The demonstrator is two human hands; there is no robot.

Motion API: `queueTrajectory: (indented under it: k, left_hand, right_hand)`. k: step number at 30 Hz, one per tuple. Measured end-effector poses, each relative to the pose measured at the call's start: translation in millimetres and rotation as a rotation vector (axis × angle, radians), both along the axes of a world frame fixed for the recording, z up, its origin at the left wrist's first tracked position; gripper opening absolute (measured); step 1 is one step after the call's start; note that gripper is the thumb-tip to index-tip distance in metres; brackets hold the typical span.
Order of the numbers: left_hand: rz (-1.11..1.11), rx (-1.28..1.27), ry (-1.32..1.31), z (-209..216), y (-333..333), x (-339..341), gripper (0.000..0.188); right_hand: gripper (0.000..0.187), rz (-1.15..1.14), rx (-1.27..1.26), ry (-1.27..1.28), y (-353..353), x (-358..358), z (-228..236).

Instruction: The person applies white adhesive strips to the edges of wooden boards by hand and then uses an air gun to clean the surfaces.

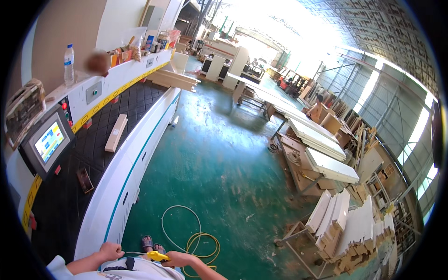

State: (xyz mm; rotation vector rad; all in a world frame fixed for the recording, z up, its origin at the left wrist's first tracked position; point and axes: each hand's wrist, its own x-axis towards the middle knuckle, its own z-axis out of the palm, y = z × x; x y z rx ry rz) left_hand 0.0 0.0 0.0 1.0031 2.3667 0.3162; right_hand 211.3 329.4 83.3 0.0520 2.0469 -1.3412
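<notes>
In my right hand (pixel 177 259) is a yellow air blow gun (pixel 157 256), held low in front of my body. Its thin nozzle reaches left toward my left hand (pixel 111 251), which is closed in a fist; whether anything is inside it I cannot make out. A yellow hose (pixel 217 247) lies coiled on the floor below the gun, with a pale loop of hose (pixel 163 219) beside it. To my left runs a long white machine (pixel 126 184) with a dark bed. On that bed rest a pale wood block (pixel 116 132) and a small brown rectangular piece (pixel 85 180).
A touch screen (pixel 49 142) and a water bottle (pixel 69 65) are at the machine's left side. Boards (pixel 175 79) jut from its far end. White panels (pixel 326 163) lie on tables at right, near stacked boards on a cart (pixel 298 235). A person (pixel 316 108) is farther back.
</notes>
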Motion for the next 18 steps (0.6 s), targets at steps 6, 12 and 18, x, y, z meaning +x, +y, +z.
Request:
queueTrajectory:
  k: [6,12,18]
  left_hand:
    - [0.104,0.116,-0.033,9,1,16,0.033]
    - [0.37,0.272,0.09,1,6,0,0.031]
    - [0.476,0.169,0.201,-30,-44,-23,0.029]
  right_hand:
    - [0.048,-0.104,0.003,-0.115,-4,5,26]
    - [0.051,-0.09,0.185,-0.158,40,41,-43]
    - [0.065,-0.504,-0.392,-0.219,61,94,-34]
